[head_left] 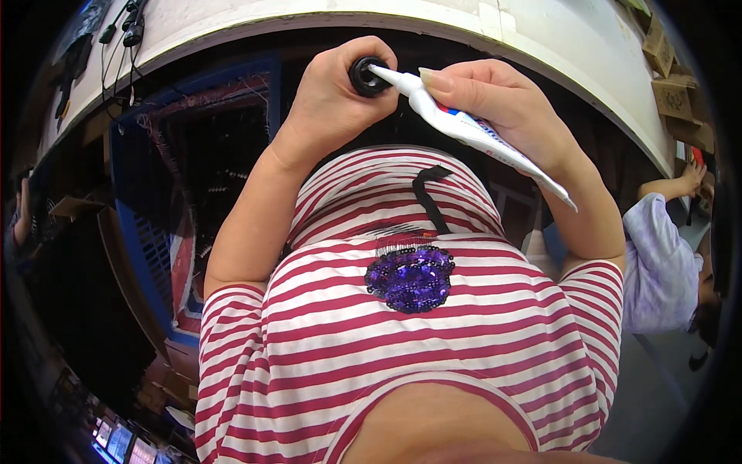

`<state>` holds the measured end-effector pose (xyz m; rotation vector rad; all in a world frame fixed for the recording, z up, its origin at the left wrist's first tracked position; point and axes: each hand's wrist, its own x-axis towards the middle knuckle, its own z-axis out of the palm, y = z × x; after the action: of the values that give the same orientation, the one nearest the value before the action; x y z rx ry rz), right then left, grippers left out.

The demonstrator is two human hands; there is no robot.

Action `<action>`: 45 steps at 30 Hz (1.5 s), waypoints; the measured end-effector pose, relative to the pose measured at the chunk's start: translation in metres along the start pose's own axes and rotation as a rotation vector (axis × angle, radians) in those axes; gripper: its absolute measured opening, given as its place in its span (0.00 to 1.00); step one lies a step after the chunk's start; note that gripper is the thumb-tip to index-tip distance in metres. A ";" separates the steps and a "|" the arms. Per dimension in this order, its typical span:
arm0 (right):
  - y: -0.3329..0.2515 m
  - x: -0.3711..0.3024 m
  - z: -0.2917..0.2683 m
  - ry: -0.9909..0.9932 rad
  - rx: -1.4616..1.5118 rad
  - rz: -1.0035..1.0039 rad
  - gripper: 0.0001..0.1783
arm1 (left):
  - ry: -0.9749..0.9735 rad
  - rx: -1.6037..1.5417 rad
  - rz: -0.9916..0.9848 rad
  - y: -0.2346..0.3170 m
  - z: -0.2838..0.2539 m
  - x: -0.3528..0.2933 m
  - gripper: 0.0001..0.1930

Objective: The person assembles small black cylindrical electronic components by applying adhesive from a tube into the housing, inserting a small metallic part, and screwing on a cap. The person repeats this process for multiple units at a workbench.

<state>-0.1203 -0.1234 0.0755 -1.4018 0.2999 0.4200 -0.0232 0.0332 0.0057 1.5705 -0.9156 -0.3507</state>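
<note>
My left hand [340,97] is wrapped round a black round part [360,76] with an open, ring-shaped end facing me. Most of that part is hidden inside my fist, so its kind does not show. Between the thumb and fingers of my right hand [506,108] is a white squeeze tube [471,133] with blue and red print and a long tapered nozzle. The nozzle's tip touches or lies just over the rim of the black part's opening. Both hands are raised near the table's edge, in front of my striped shirt.
A pale worktable [433,17] curves across the far side. Black cables [133,31] hang over its left end. Left of me stands a blue plastic crate [143,232] with dark contents. Cardboard boxes [672,97] are stacked at far right, near another person in a pale purple top [657,263].
</note>
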 end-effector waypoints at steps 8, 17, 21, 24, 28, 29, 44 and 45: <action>-0.008 0.005 -0.003 0.056 -0.038 0.040 0.16 | -0.012 -0.066 -0.053 -0.001 0.001 0.004 0.07; -0.017 0.014 -0.019 -0.063 0.154 0.162 0.15 | -0.022 -0.081 -0.098 0.007 -0.002 0.015 0.10; -0.019 0.011 -0.036 -0.201 0.287 0.071 0.15 | -0.065 -0.174 -0.233 0.010 -0.010 0.025 0.12; -0.028 0.017 -0.052 -0.286 0.295 -0.087 0.17 | -0.104 -0.267 -0.310 0.018 -0.016 0.028 0.18; -0.053 0.038 -0.089 0.152 -0.153 -0.319 0.14 | -0.143 -0.551 -0.278 0.010 -0.016 0.029 0.20; -0.054 0.054 -0.104 0.237 -0.255 -0.337 0.16 | -0.125 -0.545 -0.258 0.009 -0.015 0.029 0.21; -0.068 0.045 -0.040 -0.117 -0.733 -0.034 0.16 | -0.005 -0.776 -0.137 0.025 -0.041 0.026 0.25; -0.045 0.040 -0.029 -0.175 -0.846 -0.083 0.16 | 0.022 -0.787 -0.103 0.025 -0.039 0.027 0.24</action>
<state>-0.0632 -0.1526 0.0932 -2.1731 -0.1058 0.6354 0.0121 0.0417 0.0457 0.8889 -0.5683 -0.6711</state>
